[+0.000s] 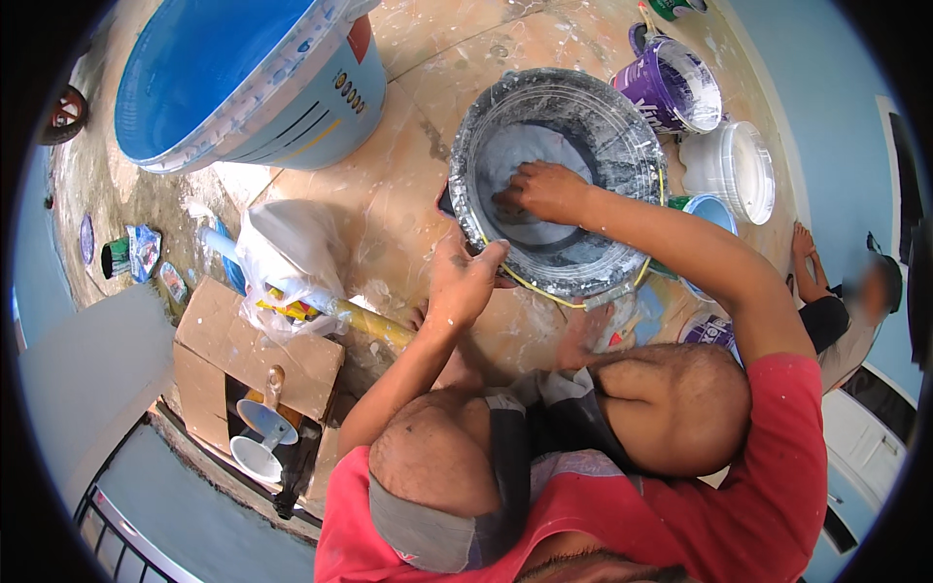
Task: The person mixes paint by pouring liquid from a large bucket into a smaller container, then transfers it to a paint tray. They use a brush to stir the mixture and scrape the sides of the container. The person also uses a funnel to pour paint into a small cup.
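A black bucket (612,126), spattered with white and grey, stands on the floor in front of my knees. Its yellow handle (544,291) hangs along the near side. My left hand (465,277) grips the bucket's near-left rim, thumb over the edge. Inside the bucket, my right hand (546,192) reaches down with bent fingers against a pale grey, paste-like mass (520,151). Its fingertips are hidden, and whatever they hold cannot be made out. A dark object (446,201) shows partly beside the bucket's left wall.
A large white-and-blue bucket (321,117) stands at the far left. Purple (651,87) and white (705,160) tubs lie at right. A plastic bag (292,243) and a cardboard box (248,330) are on the left. Another person (855,330) sits at the right wall.
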The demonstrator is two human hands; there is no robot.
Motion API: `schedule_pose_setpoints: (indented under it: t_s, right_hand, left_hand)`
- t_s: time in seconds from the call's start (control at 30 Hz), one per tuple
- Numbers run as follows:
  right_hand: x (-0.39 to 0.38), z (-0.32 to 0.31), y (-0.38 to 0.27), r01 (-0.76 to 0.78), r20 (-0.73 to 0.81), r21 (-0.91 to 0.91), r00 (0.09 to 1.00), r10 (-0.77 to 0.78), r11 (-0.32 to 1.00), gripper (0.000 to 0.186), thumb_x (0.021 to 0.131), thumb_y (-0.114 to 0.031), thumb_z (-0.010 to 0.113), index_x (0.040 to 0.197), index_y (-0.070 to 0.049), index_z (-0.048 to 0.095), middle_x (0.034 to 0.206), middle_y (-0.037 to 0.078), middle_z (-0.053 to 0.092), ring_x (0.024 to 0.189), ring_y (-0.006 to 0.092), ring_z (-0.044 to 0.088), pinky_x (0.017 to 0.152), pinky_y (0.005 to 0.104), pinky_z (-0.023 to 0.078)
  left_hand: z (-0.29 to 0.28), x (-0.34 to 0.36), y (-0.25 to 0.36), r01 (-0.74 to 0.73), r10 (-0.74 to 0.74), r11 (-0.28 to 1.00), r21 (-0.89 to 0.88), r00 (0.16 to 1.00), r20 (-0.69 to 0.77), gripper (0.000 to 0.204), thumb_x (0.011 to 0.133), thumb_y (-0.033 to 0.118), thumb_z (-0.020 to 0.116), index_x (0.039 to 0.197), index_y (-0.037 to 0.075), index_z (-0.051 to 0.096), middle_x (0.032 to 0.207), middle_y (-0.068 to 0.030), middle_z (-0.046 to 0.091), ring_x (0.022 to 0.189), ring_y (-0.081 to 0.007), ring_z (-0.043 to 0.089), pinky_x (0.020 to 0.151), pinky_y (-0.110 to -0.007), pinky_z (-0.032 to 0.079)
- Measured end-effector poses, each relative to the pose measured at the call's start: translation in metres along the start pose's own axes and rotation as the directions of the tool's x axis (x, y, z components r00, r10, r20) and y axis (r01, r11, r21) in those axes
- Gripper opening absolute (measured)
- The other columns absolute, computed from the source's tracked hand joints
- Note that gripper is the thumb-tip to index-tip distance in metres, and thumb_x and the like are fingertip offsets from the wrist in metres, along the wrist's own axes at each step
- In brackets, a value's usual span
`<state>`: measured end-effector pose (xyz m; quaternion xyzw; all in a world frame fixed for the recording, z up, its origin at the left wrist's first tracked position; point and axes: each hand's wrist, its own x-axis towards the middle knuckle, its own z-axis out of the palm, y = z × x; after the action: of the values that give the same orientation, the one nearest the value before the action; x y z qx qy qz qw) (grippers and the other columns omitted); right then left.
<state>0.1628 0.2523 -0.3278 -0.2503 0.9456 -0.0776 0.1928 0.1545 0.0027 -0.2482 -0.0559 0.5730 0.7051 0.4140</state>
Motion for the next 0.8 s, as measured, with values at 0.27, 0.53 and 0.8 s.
schedule_pose_setpoints:
  t_s: [0.27, 0.53, 0.8]
  right_hand:
    - [0.009, -0.002, 0.012, -0.598, 0.128, 0.042, 0.797, 0.59, 0.8, 0.055, 0.102, -0.034, 0.059, 0.142, 0.005, 0.053, 0.125, 0.028, 0.069, 0.113, 0.0469, 0.07, 0.097, 0.0531, 0.056]
    - [-0.015, -0.012, 0.001, -0.7, 0.394, 0.077, 0.675, 0.624, 0.71, 0.06, 0.102, -0.047, 0.058, 0.116, 0.01, 0.072, 0.111, 0.024, 0.074, 0.106, 0.0374, 0.074, 0.091, 0.0462, 0.06]
    - [-0.014, -0.012, -0.018, -0.82, 0.698, 0.422, 0.567, 0.438, 0.387, 0.072, 0.095, -0.06, 0.07, 0.105, 0.012, 0.074, 0.078, 0.019, 0.074, 0.072, 0.0346, 0.073, 0.075, 0.0447, 0.057]
  left_hand:
    - [0.003, 0.0, -0.006, -0.02, 0.02, 1.0, -0.013, 1.0, -0.008, 0.037, 0.095, 0.0, 0.063, 0.131, -0.006, 0.057, 0.106, -0.0138, 0.073, 0.083, -0.0202, 0.075, 0.063, -0.032, 0.067]
    - [0.006, 0.0, -0.007, -0.028, 0.028, 1.0, -0.002, 0.998, -0.052, 0.036, 0.095, 0.0, 0.064, 0.131, -0.007, 0.058, 0.103, -0.013, 0.073, 0.08, -0.0197, 0.075, 0.06, -0.032, 0.065]
    - [0.002, 0.002, -0.01, -0.05, 0.05, 0.998, -0.034, 0.999, 0.016, 0.036, 0.095, 0.0, 0.064, 0.129, -0.007, 0.058, 0.107, -0.0147, 0.072, 0.081, -0.0203, 0.075, 0.062, -0.033, 0.068]
